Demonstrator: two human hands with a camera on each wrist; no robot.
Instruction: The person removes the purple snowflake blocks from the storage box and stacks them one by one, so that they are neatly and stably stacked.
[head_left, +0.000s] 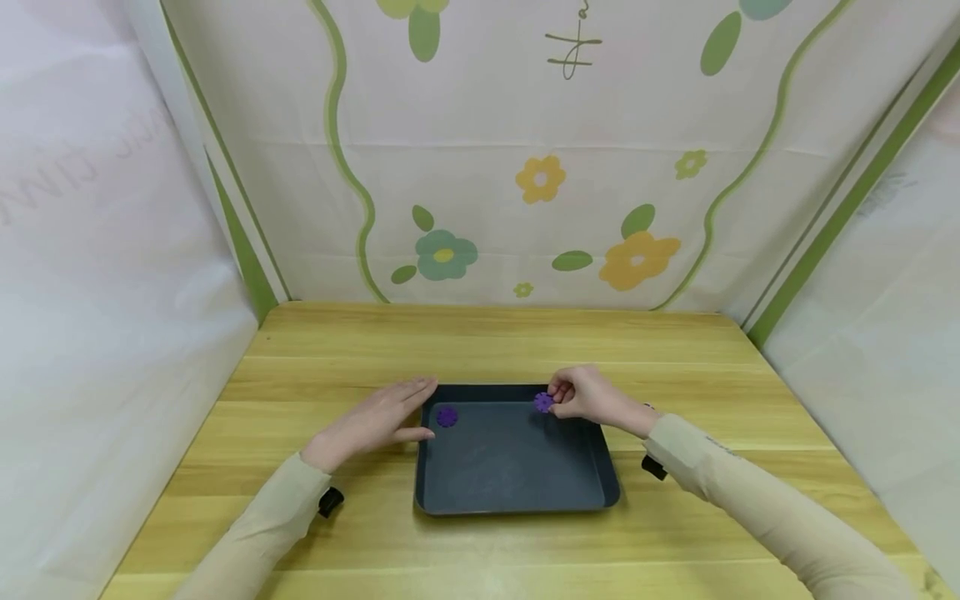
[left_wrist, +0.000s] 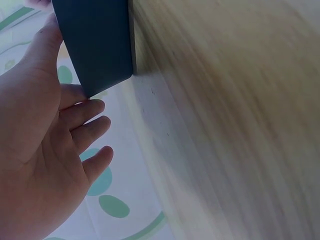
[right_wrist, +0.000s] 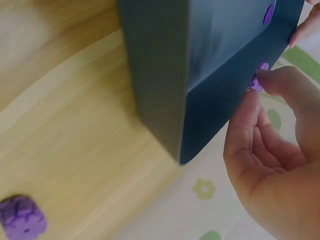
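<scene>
A dark grey rectangular tray (head_left: 517, 467) lies on the wooden table. My right hand (head_left: 590, 396) pinches a purple notched disc (head_left: 543, 402) between thumb and index finger, over the tray's far right part; the right wrist view shows this disc (right_wrist: 259, 80) edge-on at the fingertips. A second purple notched disc (head_left: 447, 417) lies on the tray floor near the far left corner. At the tray's left side, my left hand (head_left: 372, 423) rests against the rim with thumb and fingers spread. In the left wrist view, its fingertips touch the tray's outer corner (left_wrist: 97, 55).
A short purple stack of notched pieces (right_wrist: 24, 219) stands on the table in the right wrist view, hidden in the head view. Beyond the wooden tabletop (head_left: 480, 342) hangs a white flowered sheet (head_left: 480, 192), with white side sheets at left and right.
</scene>
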